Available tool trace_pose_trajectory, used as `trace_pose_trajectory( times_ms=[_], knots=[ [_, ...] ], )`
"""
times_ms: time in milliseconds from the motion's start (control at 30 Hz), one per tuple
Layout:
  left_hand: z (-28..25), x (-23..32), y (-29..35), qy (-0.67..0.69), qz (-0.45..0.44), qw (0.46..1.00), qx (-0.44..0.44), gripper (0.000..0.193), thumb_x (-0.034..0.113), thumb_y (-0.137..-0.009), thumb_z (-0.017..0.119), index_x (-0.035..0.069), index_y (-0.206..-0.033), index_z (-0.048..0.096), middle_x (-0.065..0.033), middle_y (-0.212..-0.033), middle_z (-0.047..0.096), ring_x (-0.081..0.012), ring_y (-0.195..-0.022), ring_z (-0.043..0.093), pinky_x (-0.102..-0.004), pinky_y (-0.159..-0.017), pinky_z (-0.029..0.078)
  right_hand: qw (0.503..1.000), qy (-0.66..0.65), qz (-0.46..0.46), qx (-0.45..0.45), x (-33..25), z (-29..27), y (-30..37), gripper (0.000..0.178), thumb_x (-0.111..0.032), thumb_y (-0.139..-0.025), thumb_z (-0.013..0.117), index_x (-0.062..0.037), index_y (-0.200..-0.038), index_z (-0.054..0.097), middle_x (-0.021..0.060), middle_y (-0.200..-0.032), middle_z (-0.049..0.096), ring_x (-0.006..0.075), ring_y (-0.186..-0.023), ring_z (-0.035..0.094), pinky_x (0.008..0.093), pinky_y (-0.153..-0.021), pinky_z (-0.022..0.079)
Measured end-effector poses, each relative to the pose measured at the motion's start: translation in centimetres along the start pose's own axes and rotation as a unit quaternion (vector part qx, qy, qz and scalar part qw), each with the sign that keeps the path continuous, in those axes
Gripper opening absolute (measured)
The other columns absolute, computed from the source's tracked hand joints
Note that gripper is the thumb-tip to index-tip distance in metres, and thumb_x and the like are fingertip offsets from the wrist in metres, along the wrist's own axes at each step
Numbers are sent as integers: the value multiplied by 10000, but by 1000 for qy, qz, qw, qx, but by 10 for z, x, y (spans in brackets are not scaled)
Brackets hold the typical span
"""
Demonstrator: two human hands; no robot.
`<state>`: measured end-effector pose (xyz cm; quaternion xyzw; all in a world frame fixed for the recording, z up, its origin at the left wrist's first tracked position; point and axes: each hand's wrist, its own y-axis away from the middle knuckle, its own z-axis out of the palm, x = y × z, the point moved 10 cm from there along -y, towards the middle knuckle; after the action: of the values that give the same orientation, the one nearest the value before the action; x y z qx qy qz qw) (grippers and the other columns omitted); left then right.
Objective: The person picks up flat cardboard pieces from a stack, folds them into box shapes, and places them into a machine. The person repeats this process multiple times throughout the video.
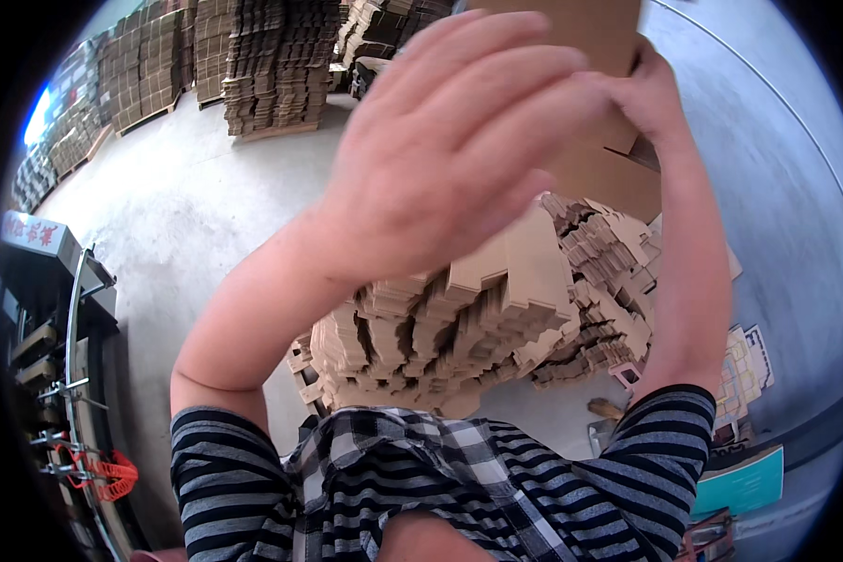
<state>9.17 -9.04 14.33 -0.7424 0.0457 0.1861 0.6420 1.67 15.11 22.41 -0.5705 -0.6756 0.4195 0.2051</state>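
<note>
Cardboard: plain brown cardboard, smooth and flat-faced, up at the top right in front of the person. There's a straight edge near the right hand, a dark gap lower down and another brown panel below that. Can't tell if it's a made-up box or just folded sheet, and the inside doesn't show.
Right hand: the right hand is clamped on the cardboard's right edge, thumb side toward the camera.
Left hand: the left hand is up close to the lens, fingers stretched out and a bit apart, back of the hand showing. It overlaps the cardboard in view, but I can't tell if it's touching. Slightly blurry too.
Pile: below the hands, a big pile of flat tan cut pieces, stacked in uneven layers with notched edges.
Second pile: just right of it, a messier heap, layers leaning and fanned out.
Pallet: at the back, a wooden pallet carries a tall stack of flat brown board. More bundles stand left of that.
Left side: a grey machine with a metal rail, plus something orange and coiled-looking lower down.
Right side: a teal sheet near the person's striped sleeve.
Floor: pale grey floor, kinda scuffed.
</note>
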Motion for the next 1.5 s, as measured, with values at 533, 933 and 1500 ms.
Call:
trace_pose_trajectory(
  times_ms=[533, 933, 1500],
  knots=[
    [70, -111, 155, 174, -520, 813, -195, 715, 400, -840, 638, 0, -1371, 376, -163, -1376, 442, -271, -1281, 422, -384, -1042, 349, 479, -693, 489, 226, 180, 105, 143, 472, -531, -844, 558, -199, -1180, 545, 21, -1199, 560, 259, -1106, 517, 490, -929, 383],
    [150, -84, 163, 430, -594, 662, -154, 865, 406, -806, 677, -77, -1393, 265, -224, -1338, 439, -287, -1253, 431, -374, -1048, 339, 529, -746, 343, 214, 168, 119, 120, 347, -373, -902, 544, -129, -1149, 561, 29, -1129, 606, 256, -1065, 558, 484, -895, 451],
    [145, -91, 155, 433, -623, 642, -106, 769, 294, -744, 752, -99, -1296, 388, -193, -1198, 551, -270, -1104, 547, -354, -950, 428, 539, -745, 295, 259, 149, 105, 134, 372, -308, -907, 566, -70, -1190, 531, 54, -1152, 596, 239, -1057, 571, 409, -870, 487]
  ],
)
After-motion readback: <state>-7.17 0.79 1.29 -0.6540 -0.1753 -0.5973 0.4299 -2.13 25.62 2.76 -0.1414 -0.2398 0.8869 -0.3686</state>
